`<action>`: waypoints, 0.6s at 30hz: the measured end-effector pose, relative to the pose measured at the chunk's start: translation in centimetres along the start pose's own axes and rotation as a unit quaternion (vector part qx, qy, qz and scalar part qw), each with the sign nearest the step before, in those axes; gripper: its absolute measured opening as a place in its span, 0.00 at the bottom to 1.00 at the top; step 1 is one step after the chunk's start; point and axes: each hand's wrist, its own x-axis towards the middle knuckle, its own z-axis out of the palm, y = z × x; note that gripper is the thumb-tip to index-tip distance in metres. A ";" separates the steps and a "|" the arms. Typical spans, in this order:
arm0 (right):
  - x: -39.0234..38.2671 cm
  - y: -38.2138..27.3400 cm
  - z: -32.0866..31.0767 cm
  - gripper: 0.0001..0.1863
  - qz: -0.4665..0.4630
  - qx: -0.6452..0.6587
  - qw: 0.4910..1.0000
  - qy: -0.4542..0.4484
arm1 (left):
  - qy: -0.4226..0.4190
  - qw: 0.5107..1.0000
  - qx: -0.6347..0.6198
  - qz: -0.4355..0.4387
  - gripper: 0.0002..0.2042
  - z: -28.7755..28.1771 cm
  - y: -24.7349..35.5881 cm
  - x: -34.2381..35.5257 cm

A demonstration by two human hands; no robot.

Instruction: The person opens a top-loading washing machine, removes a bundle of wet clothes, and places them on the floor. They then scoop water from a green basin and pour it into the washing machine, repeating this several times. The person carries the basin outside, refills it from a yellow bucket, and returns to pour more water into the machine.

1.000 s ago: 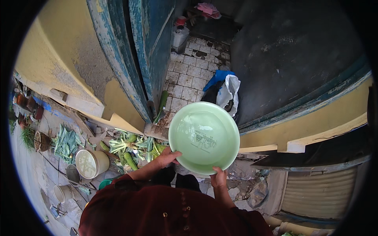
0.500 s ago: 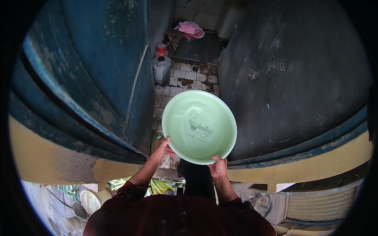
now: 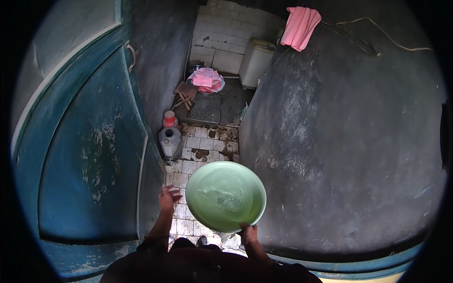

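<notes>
A pale green round basin (image 3: 222,195) with a dark line drawing on its bottom is held out in front of me, its inside facing up. My right hand (image 3: 248,233) grips the rim at the near right, with the thumb over the edge. My left hand (image 3: 169,198) is off the basin, a short way left of its rim, fingers spread and holding nothing. It is close to the free edge of the blue door (image 3: 85,179).
A grey plastic jug (image 3: 170,141) and a red container (image 3: 169,119) stand along the left wall. Farther back are a small stool (image 3: 185,94), a basin heaped with pink cloth (image 3: 206,79) and a white appliance (image 3: 257,61). A pink towel (image 3: 301,27) hangs on the right wall. Stained tiles cover the floor.
My left hand has let go of the basin and moved left, toward the door. The right hand still holds the basin. I have moved forward into the doorway, and more of the room shows.
</notes>
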 end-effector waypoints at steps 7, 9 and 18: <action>6.2 -6.5 5.6 0.26 0.011 0.027 1.000 -0.004 | -0.070 0.994 0.087 -0.007 0.22 9.5 7.0 8.5; 8.3 -8.2 7.8 0.20 -0.011 0.033 0.998 -0.050 | -0.102 0.989 0.103 -0.024 0.17 12.9 8.1 11.3; 21.8 -15.8 20.9 0.18 0.011 0.032 0.999 -0.025 | -0.227 0.943 0.237 0.048 0.14 25.8 12.4 32.8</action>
